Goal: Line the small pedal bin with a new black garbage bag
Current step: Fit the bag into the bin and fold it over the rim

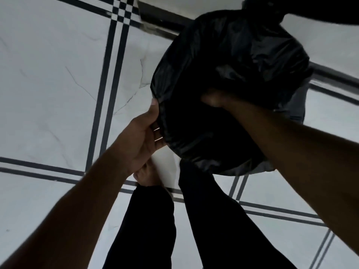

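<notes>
A black garbage bag [229,61] is spread wide over the round top of the small pedal bin, which it hides almost fully; a strip of grey bin wall [298,105] shows at the right. My left hand [143,136] grips the bag's edge on the left side, thumb on top. My right hand [215,98] reaches into the bag's dark opening, with its fingers hidden inside the plastic.
The floor [58,84] is white marble tile with dark double stripes. My legs in dark trousers [204,220] and a bare foot [147,173] stand just below the bin. A dark threshold strip [155,18] runs at the top.
</notes>
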